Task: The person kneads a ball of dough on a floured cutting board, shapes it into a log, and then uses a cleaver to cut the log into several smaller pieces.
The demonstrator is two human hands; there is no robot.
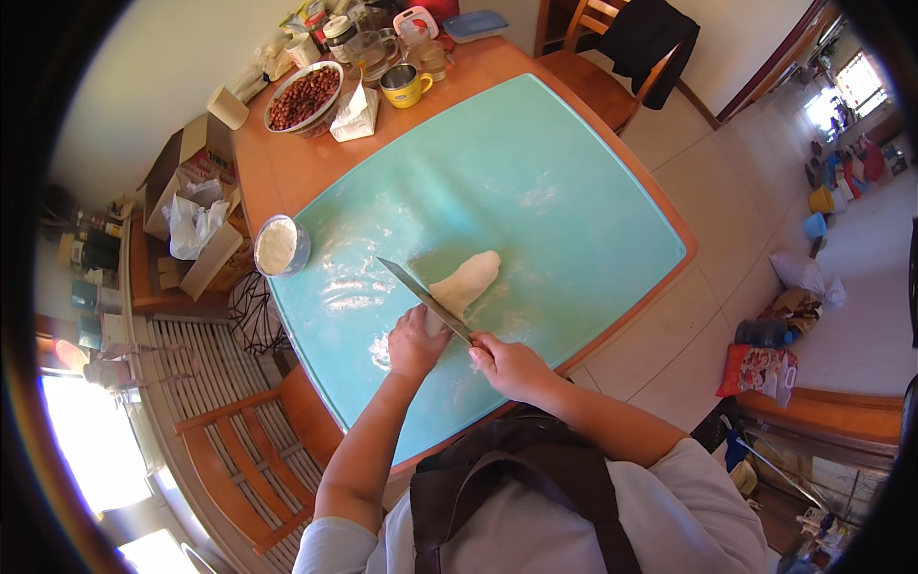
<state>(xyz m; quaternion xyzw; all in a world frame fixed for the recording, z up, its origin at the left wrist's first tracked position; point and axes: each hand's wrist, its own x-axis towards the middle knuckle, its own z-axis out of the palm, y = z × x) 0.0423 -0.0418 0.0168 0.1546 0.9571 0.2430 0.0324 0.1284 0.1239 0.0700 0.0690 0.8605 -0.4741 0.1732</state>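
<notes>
My right hand (pixel 510 367) grips the handle of a kitchen knife (pixel 424 293), its wide blade pointing to the far left. The blade's edge rests across a log of pale dough (pixel 470 278) lying on a green mat (pixel 574 186). Most of the dough lies beyond the blade. On the near side, my left hand (pixel 416 346) curls around the near end of the dough, fingers close to the blade. How deep the blade sits in the dough is hidden. White flour is scattered on the mat left of the knife.
A tub of flour (pixel 277 246) stands at the mat's left edge. Toward the back are a bowl of red dates (pixel 305 99), a tissue pack (pixel 356 118), a yellow mug (pixel 404 86) and several jars. Wooden chairs (pixel 247 466) flank the table (pixel 287 168).
</notes>
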